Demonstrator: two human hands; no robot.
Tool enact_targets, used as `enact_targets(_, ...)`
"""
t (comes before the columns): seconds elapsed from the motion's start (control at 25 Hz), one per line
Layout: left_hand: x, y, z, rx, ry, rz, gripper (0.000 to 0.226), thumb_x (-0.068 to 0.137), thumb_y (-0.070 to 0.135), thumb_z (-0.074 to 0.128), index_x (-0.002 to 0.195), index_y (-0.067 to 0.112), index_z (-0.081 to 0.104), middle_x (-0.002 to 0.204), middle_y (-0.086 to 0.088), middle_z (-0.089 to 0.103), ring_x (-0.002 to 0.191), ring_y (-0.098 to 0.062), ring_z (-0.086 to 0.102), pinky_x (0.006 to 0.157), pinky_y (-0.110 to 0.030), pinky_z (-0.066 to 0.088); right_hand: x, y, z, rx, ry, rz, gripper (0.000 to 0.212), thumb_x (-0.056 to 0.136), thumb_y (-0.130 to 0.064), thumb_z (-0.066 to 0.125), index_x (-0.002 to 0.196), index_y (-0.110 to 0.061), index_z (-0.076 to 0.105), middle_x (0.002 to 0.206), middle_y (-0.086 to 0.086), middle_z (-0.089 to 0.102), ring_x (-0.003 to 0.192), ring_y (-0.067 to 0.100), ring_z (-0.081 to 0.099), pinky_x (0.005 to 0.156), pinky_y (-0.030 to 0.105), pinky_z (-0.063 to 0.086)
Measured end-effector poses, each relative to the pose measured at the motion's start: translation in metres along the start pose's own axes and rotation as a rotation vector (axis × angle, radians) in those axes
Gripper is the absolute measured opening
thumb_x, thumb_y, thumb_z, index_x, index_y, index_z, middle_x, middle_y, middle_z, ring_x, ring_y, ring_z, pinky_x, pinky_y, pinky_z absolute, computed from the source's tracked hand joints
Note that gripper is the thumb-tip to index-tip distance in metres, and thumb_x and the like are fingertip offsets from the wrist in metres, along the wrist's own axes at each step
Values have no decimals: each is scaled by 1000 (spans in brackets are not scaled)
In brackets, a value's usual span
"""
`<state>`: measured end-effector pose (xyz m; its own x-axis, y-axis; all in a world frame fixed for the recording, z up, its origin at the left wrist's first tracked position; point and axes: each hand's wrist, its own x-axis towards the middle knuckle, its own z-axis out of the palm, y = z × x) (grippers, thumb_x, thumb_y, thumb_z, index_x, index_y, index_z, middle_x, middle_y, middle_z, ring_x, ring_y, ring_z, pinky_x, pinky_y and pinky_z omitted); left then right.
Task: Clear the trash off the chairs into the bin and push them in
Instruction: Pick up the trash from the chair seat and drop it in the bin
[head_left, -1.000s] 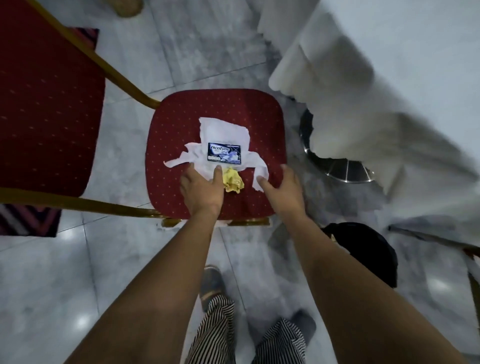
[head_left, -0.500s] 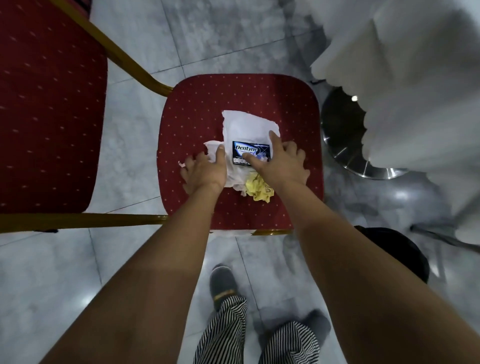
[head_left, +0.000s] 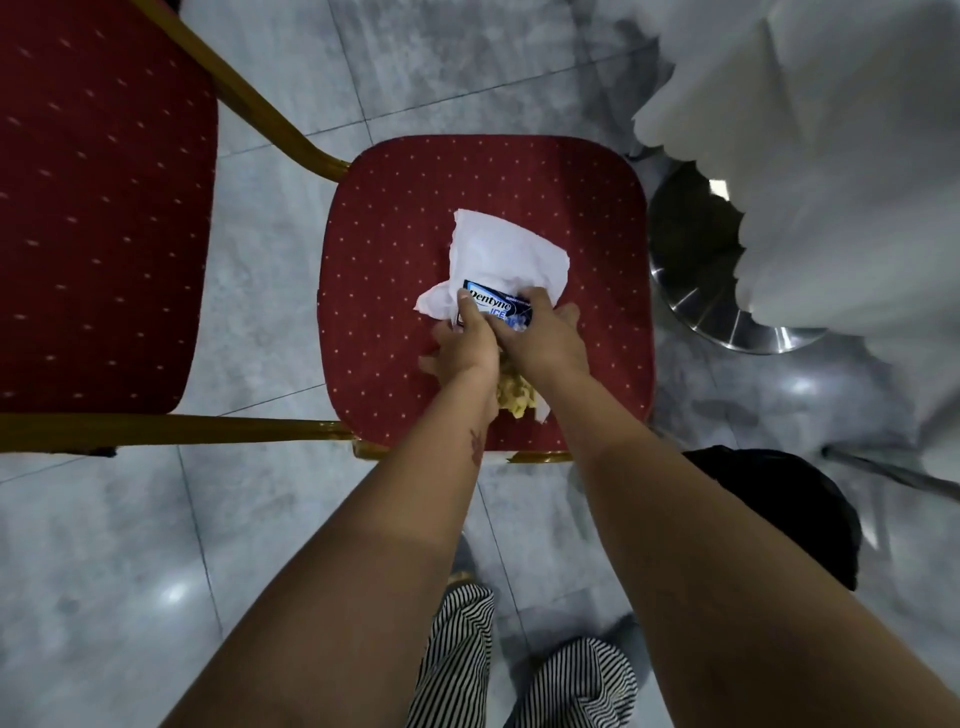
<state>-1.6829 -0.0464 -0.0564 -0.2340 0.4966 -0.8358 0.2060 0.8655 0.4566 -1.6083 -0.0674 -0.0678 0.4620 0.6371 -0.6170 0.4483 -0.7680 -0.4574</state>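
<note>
White tissue (head_left: 498, 254), one gum pack (head_left: 496, 307) clamped by both hands' fingers (head_left: 464, 306).

The red seat (head_left: 483, 176) is bare across its far half and along both side edges, so a hand could come in there. Its middle is taken by the white tissue (head_left: 498, 254), the gum pack (head_left: 493, 306) and a yellow wad (head_left: 514, 397). To the left, open floor (head_left: 270, 291) separates it from the chair back (head_left: 98, 208) and its gold frame rail (head_left: 260, 111). To the right, the metal bin (head_left: 696, 270) stands just beside the seat, its mouth partly covered by the hanging white tablecloth (head_left: 831, 156). A black object (head_left: 779, 509) lies on the floor near the front right corner.
</note>
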Motion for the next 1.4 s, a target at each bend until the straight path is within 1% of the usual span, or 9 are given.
enact_targets(0.08,37,-16,14,-97,-38,-64,110,51,101,29,131,29,54,138,-11,48,109,-31,59,94,-52,50,-4,0,5,48,-3,-4,63,89,-58,57,142,-30,41,137,11,35,108,39,60,89,40,50)
enact_targets(0.16,91,-43,32,-119,-75,-129,128,19,109,27,120,38,62,130,-6,60,104,-34,66,88,-56,51,-7,0,10,72,14,-21,57,91,-55,55,139,-27,44,136,10,34,106,36,61,87,39,50)
enact_targets(0.32,43,-16,7,-144,-222,-109,92,55,93,36,117,32,66,108,-3,74,90,-29,73,80,-51,57,-8,-3,14,2,100,-74,59,89,-61,54,132,-21,51,140,3,28,112,28,58,79,37,52)
enact_targets(0.48,18,-2,-3,-214,-263,-97,70,84,77,35,126,27,61,109,-4,74,91,-27,72,65,-37,57,-3,-5,19,-146,90,-150,60,93,-62,46,135,-20,47,164,-12,10,127,25,45,74,35,43)
enact_targets(0.56,19,0,-5,-212,-263,-97,67,87,74,36,127,26,60,110,-5,73,92,-27,71,65,-37,57,2,-6,20,-132,70,-153,62,93,-63,44,136,-18,45,161,-11,21,123,27,52,77,36,45)
enact_targets(0.72,23,5,-7,-197,-280,-98,63,90,71,35,129,27,58,113,-4,71,96,-28,69,68,-41,56,5,-9,18,-74,108,-177,53,93,-57,49,123,-14,47,132,2,46,100,29,60,68,36,40)
enact_targets(1.04,-1,-6,3,-125,-354,-95,61,94,67,35,125,22,62,110,-5,73,90,-25,70,66,-37,56,-18,16,5,28,133,-104,56,92,-58,50,126,-14,44,129,6,43,99,30,61,73,38,47)
enact_targets(1.24,-43,-37,44,-105,-411,-69,65,91,69,38,121,19,66,108,-7,75,98,-27,72,90,-46,56,-45,68,-29,82,189,-13,59,92,-58,50,133,-16,42,135,5,40,106,28,60,75,35,45)
enact_targets(1.4,-82,-81,87,-23,-464,-86,66,90,71,38,118,19,67,108,-8,75,98,-28,71,95,-49,54,-76,132,-56,122,224,57,58,93,-55,50,134,-14,42,141,7,38,109,30,59,76,35,43)
